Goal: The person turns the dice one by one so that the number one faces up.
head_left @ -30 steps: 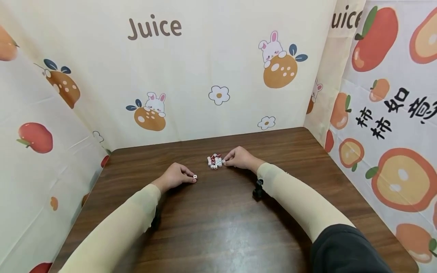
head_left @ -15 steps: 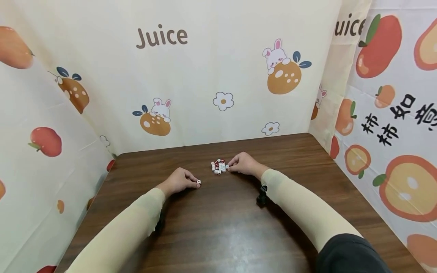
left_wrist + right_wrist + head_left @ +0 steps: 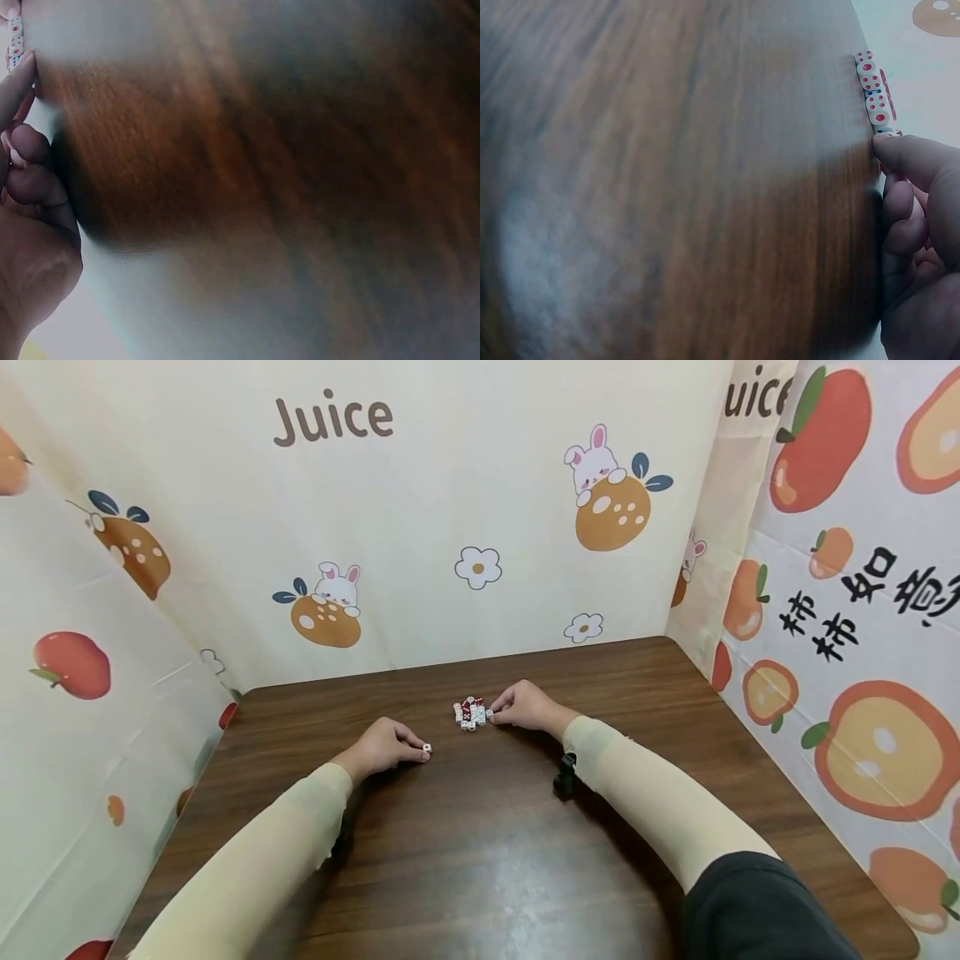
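My left hand [image 3: 385, 747] pinches a small white die [image 3: 427, 748] between thumb and fingertips, a little left of and nearer than a tight cluster of dice [image 3: 470, 714]. White dice with pips make up most of the cluster, along with several red ones. At the cluster's right side, my right hand [image 3: 527, 705] pinches another white die [image 3: 491, 715]. In the right wrist view, white dice [image 3: 880, 107] with red and blue pips show just past the thumb, stacked or lined up. The left wrist view has the left hand [image 3: 37, 247] at its edge, its own die hidden by the fingers.
A brown wood-grain table [image 3: 450, 843] lies under both hands. Behind it hangs a cream backdrop [image 3: 435, 485] with fruit and rabbit prints, and a printed fruit sheet [image 3: 825, 610] covers the right side. A black wrist-worn device [image 3: 566, 777] is under the right wrist.
The head view tips up and then back down. Against the dice cluster, both hands keep nearly the same place, each still pinching its die.
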A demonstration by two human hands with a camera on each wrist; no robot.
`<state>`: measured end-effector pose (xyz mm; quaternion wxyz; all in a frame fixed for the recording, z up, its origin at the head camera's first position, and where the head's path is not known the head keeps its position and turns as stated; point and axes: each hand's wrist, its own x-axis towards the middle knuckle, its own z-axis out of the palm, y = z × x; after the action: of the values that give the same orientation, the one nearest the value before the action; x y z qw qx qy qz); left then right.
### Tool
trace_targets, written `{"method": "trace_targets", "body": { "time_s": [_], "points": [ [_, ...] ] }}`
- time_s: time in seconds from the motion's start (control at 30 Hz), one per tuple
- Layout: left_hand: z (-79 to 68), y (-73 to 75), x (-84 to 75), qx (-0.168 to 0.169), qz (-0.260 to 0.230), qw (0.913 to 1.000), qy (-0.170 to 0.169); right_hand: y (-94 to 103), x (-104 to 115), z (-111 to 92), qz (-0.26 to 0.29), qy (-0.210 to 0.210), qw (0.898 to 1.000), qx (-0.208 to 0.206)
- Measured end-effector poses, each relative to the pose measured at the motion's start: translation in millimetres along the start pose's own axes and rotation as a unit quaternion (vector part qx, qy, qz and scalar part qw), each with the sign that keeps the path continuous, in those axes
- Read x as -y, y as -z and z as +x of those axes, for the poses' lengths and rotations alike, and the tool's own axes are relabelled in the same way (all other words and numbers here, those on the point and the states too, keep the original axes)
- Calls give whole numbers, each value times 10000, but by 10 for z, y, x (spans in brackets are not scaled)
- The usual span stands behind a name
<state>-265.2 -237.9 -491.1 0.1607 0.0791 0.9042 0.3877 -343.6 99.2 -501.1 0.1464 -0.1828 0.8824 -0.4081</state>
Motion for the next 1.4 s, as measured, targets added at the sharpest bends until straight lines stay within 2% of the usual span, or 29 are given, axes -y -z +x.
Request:
{"method": "trace_targets", "body": {
  "time_s": [0.83, 1.17, 1.4],
  "points": [
    [-18, 16, -12, 20, -38, 9999, -114, 20, -1, 12, 44, 27, 10000, -36],
    [15, -5, -26, -13, 75, 9999, -97, 81, -18, -4, -395, 243, 9987, 213],
    [-14, 0, -18, 21, 0, 10000, -10, 65, -42, -10, -171, 394, 9985, 328]
  ]
}}
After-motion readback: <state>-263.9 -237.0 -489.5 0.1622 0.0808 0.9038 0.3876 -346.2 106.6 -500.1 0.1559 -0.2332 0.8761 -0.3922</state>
